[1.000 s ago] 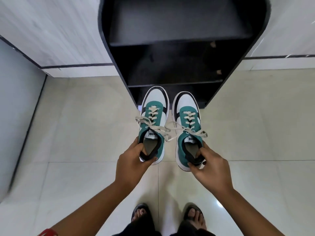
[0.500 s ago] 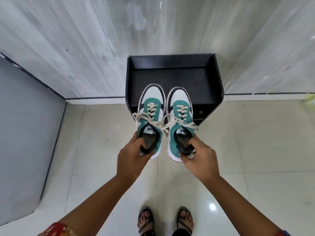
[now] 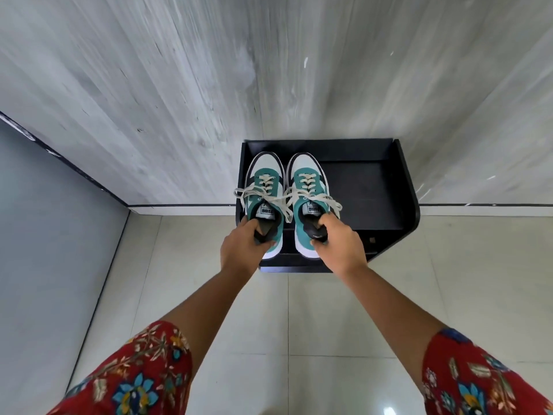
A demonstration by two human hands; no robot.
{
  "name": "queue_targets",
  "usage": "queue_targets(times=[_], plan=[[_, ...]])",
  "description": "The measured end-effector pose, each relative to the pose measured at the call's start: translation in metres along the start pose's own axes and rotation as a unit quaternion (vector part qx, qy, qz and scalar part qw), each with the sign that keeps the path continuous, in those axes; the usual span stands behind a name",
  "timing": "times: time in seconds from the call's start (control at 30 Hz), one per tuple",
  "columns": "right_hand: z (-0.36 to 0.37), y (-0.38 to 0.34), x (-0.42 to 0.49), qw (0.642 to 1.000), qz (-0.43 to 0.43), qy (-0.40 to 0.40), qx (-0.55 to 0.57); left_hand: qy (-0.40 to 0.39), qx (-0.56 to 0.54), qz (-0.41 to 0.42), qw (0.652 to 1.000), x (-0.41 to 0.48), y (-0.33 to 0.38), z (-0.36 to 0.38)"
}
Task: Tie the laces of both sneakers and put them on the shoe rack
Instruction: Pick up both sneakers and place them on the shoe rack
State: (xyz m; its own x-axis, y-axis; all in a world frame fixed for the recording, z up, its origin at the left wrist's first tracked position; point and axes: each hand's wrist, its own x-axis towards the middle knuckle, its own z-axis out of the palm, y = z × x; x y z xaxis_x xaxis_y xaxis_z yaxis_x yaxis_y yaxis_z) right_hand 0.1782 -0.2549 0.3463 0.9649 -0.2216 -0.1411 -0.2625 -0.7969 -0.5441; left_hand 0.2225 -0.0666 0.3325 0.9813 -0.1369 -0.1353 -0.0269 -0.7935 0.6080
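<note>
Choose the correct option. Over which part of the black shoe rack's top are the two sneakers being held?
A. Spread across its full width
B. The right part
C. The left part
C: both sneakers sit toward the left side of the shoe rack, whose right part is bare, each held at the heel by the left hand and right hand.

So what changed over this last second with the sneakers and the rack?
Both sneakers, the left sneaker and right sneaker, went from in front of the shoe rack's lower shelves up over the left part of its top shelf. The view rose too. Unchanged: left hand and right hand grip the heels, laces tied.
</note>
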Motion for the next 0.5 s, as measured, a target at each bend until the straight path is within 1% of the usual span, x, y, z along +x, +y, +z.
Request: queue_targets(times=[0.33,0.43,0.5], plan=[[0.008,-0.003,0.003,1.0,0.019,-0.004,0.006,-0.026,-0.016,-0.012,0.999,0.006,-0.001,0.003],[0.0,-0.007,-0.003,0.999,0.033,-0.019,0.008,-0.059,-0.015,-0.03,0.998,0.005,0.007,-0.006],[-0.011,-0.012,-0.009,0.999,0.037,-0.016,0.012,-0.08,-0.021,-0.041,0.996,0.002,0.012,-0.015]])
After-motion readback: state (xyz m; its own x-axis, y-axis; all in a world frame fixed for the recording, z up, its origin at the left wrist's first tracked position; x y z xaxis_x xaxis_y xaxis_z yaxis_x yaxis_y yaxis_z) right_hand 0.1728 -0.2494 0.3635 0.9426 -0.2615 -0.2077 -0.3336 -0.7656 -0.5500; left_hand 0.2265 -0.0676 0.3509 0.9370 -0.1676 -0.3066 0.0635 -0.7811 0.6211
